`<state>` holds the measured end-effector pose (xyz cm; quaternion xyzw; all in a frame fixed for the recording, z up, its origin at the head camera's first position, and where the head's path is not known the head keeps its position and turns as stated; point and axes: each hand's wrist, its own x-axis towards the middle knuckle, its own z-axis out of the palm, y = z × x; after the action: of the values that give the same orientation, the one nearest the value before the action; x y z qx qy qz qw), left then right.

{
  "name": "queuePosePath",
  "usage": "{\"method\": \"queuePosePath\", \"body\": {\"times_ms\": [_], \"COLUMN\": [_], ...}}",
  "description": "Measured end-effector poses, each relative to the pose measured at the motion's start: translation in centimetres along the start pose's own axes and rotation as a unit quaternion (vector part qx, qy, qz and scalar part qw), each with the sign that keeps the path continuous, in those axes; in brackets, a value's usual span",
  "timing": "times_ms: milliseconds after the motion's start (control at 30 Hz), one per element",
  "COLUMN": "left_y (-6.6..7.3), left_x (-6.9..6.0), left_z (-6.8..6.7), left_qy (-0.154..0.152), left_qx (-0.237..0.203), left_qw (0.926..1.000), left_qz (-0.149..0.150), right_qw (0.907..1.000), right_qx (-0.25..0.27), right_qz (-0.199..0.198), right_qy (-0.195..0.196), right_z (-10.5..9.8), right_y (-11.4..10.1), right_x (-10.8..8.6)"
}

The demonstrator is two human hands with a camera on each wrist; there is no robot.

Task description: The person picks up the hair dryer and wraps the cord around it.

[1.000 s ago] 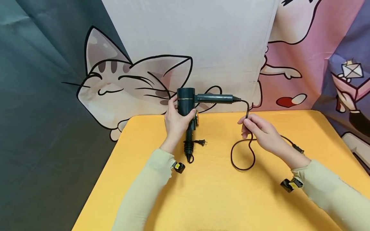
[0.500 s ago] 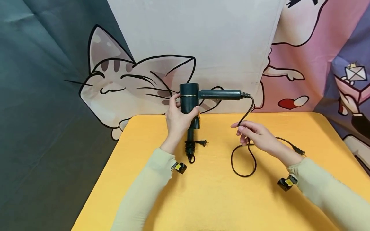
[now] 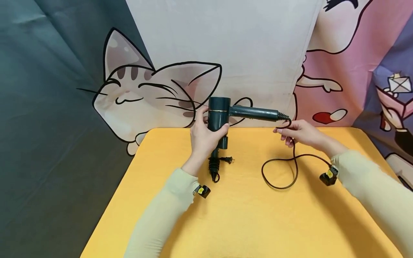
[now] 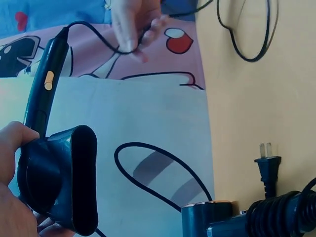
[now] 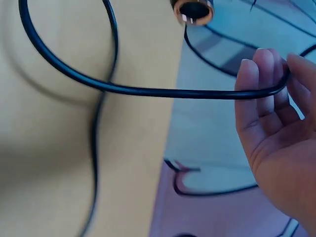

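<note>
“Progress, as far as can be judged?”

“Half, apparently. On the copper-ringed dark hair dryer (image 4: 205, 221), resting on the smooth yellow table (image 3: 238, 215), the coiled black cord (image 4: 274, 217) is wound in tight rings. On the glossy, T-shaped dark hair dryer (image 3: 222, 106), held up near the far table edge, no coils are seen, so winding seems left undone.”

“And the fingers?”

“The T-shaped dryer's rounded barrel (image 3: 217, 120) is gripped between thumb and fingers of the left hand (image 3: 204, 138); the loose, flexible black cord (image 5: 173, 93) is pinched likewise in the right hand (image 3: 300, 133).”

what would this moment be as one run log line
left hand: grips hair dryer | right hand: holds its power cord | second dryer: on table, with wrapped cord
</note>
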<state>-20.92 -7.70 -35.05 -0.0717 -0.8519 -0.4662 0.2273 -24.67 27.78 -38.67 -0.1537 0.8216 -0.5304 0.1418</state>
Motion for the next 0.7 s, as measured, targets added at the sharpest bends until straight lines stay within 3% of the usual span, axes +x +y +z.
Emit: {"method": "queuePosePath", "body": {"times_ms": [100,200,333,433,567,700], "left_y": [-0.1,-0.1,-0.3,-0.6,-0.9,-1.1], "left_x": [-0.3,-0.6,-0.9,-1.2,-1.4,-1.3], "left_z": [0.3,0.6,1.2,1.7,2.3,2.9], "left_qy": [0.000,0.002,-0.005,-0.016,-0.022,-0.016], "left_qx": [0.021,0.046,0.071,0.085,0.095,0.099], "left_qw": [0.9997,0.9988,0.9973,0.9962,0.9952,0.9947], "left_qz": [0.012,0.019,0.019,0.010,-0.009,-0.023], "right_qw": [0.9983,0.9907,0.9686,0.9518,0.9454,0.9506], "right_qx": [-0.053,-0.134,-0.248,-0.307,-0.325,-0.309], "right_qz": [0.023,0.027,0.013,-0.001,-0.023,-0.032], "right_qy": [-0.004,-0.006,0.003,0.009,0.001,0.000], "right_z": [-1.7,-3.1,-4.6,-5.1,-4.8,-3.8], "right_y": [-0.7,-2.0,-4.7,-6.8,-9.4,-11.0], "right_x": [0.8,1.4,2.0,2.7,3.3,3.2]}}
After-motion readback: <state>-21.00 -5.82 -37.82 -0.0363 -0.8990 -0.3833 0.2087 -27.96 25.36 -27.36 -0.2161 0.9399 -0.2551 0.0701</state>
